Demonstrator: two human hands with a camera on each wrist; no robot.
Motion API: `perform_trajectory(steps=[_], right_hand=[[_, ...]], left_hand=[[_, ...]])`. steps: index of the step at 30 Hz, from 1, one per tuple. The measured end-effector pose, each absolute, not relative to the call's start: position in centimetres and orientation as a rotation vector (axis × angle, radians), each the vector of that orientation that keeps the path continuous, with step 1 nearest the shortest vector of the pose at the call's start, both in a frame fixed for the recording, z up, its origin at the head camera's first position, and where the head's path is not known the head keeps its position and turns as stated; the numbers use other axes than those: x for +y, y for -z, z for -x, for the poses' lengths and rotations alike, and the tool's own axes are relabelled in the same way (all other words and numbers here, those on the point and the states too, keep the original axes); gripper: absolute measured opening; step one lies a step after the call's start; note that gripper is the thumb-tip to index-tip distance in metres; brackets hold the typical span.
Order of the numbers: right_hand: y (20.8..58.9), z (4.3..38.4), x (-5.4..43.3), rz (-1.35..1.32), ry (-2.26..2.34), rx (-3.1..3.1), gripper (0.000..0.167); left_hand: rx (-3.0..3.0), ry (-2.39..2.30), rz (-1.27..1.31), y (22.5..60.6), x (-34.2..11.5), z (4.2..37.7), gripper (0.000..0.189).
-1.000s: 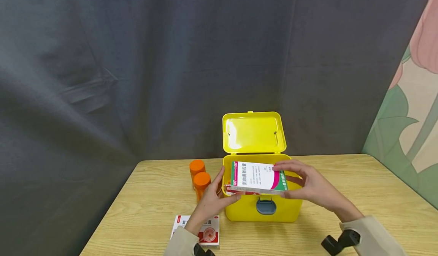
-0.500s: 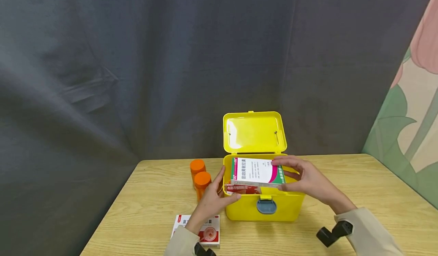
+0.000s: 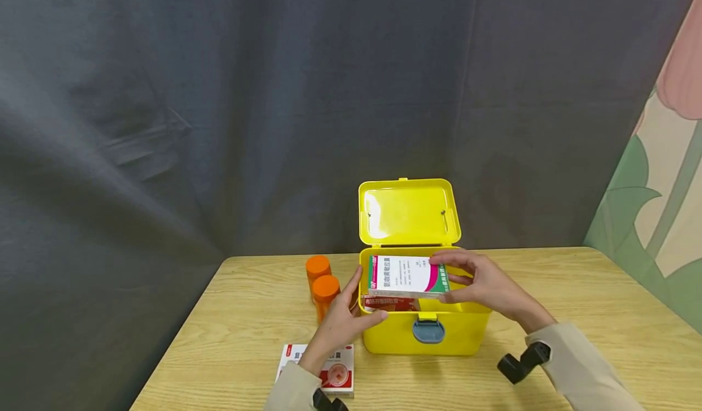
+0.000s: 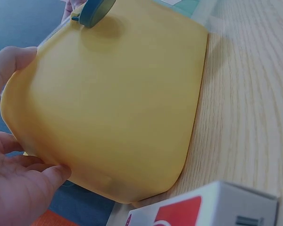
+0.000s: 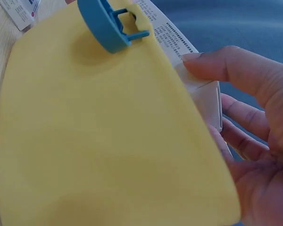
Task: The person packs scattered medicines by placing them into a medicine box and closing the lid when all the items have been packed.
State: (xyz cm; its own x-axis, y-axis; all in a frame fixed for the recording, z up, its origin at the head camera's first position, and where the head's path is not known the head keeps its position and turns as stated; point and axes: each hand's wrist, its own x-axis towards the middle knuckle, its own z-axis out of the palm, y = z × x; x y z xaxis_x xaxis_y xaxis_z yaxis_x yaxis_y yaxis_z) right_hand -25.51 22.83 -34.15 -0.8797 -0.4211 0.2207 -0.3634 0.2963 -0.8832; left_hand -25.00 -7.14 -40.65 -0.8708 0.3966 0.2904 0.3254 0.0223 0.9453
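In the head view a yellow lidded storage box [image 3: 384, 338] stands with its lid [image 3: 410, 212] raised. My left hand [image 3: 341, 322] grips the box's front left corner, thumb at the front rim and fingers along the side [image 4: 23, 169]. A white, green and magenta medicine carton [image 3: 406, 275] lies slightly tilted over the box's opening. My right hand [image 3: 482, 283] pinches that carton at its right end; in the right wrist view the thumb [image 5: 212, 66] presses on the carton's edge. Below it, inside the box, a red medicine carton [image 3: 390, 303] shows partly.
Two orange-capped bottles [image 3: 326, 288] stand left of the box, partly behind the left hand. A white and red carton [image 3: 340, 377] lies on the wooden table [image 3: 230, 338] near the left forearm. A grey latch [image 3: 428, 331] hangs on the box front; a dark curtain [image 3: 307, 124] is behind.
My right hand has moved left with the white and green carton, which first rose slightly. More of the red carton inside the box now shows. My left hand has stayed at the box.
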Motion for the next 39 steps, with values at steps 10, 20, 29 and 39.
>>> perform_trajectory(steps=[10,20,29,39], right_hand=[[34.1,26.4,22.6,0.724,1.532,2.564,0.064],[34.3,27.0,21.9,0.684,1.473,2.57,0.06],[34.1,27.1,21.2,0.648,1.448,2.527,0.056],[34.4,27.3,20.5,0.641,1.37,2.505,0.051]], left_hand=[[2.217,-2.008,-0.769,40.6,-7.2,25.0,0.095],[2.244,-1.98,-0.751,40.7,-7.1,25.1,0.092],[2.253,-1.967,-0.734,40.7,-7.0,25.0,0.091],[2.22,-1.983,-0.774,40.6,-7.1,24.9,0.093]])
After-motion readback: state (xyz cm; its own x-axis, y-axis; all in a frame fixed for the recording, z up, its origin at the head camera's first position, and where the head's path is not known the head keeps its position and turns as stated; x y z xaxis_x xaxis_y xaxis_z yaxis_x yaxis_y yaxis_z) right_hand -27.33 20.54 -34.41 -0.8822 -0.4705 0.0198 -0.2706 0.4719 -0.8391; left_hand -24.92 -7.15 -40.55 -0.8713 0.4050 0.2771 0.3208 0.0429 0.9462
